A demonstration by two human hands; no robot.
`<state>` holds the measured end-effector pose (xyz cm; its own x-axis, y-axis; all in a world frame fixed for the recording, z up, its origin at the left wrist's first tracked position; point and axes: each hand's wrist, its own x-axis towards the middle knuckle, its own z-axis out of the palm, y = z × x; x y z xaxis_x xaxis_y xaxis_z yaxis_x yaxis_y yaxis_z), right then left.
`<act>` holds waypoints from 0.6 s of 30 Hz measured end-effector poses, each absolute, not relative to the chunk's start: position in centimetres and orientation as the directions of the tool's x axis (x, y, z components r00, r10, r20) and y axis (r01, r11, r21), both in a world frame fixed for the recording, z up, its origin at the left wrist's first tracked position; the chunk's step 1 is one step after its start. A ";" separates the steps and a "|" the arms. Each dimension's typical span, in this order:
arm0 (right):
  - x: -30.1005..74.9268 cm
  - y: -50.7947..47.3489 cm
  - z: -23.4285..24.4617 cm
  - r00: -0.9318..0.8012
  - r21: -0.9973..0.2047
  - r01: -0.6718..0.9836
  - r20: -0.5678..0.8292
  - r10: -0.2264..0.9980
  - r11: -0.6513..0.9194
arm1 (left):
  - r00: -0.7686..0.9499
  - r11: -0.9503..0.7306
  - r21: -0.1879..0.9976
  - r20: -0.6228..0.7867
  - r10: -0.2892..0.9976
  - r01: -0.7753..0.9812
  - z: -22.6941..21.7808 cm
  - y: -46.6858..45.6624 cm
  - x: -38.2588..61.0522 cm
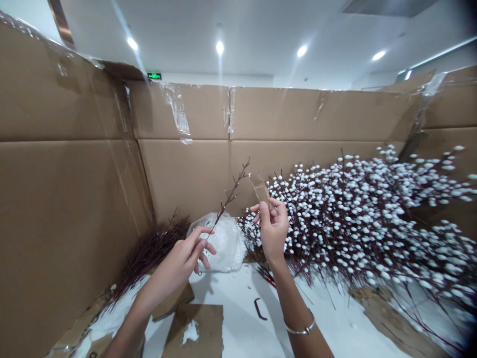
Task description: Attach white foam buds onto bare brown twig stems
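Observation:
My left hand pinches the lower end of a thin brown artificial twig, which slants up to the right. Its short side shoots look mostly bare, with small pale dabs on some tips. Between the thumb and fingers of my right hand is a narrow cardboard strip. The strip's upper end is close to one of the twig's side tips, where a white dab shows; whether they touch I cannot tell. Behind the hands sits a clear plastic bag of white pieces.
Many white-berried branches fill the right side. Bare dark twigs are heaped at left. On the white table lie a cardboard piece bearing a white smear and a red-handled tool. Tall cardboard walls surround the table.

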<state>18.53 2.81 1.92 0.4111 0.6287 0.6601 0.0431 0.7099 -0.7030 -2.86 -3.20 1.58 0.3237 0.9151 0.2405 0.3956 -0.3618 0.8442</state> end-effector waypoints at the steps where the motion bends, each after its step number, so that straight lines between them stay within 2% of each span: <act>1: 18.5 2.8 1.9 0.410 -0.702 0.045 0.662 0.628 0.711 | 0.321 -0.362 0.844 0.242 0.916 0.397 1.6 -3.2 -2.9; 10: 18.6 2.8 2.1 0.409 -0.711 0.048 0.655 0.635 0.702 | 0.311 -0.358 0.852 0.246 0.918 0.382 1.4 -2.9 -3.1; 18: 18.7 2.4 2.2 0.476 -0.678 0.085 0.672 0.568 0.730 | 0.308 -0.364 0.843 0.252 0.918 0.396 1.3 -2.8 -3.1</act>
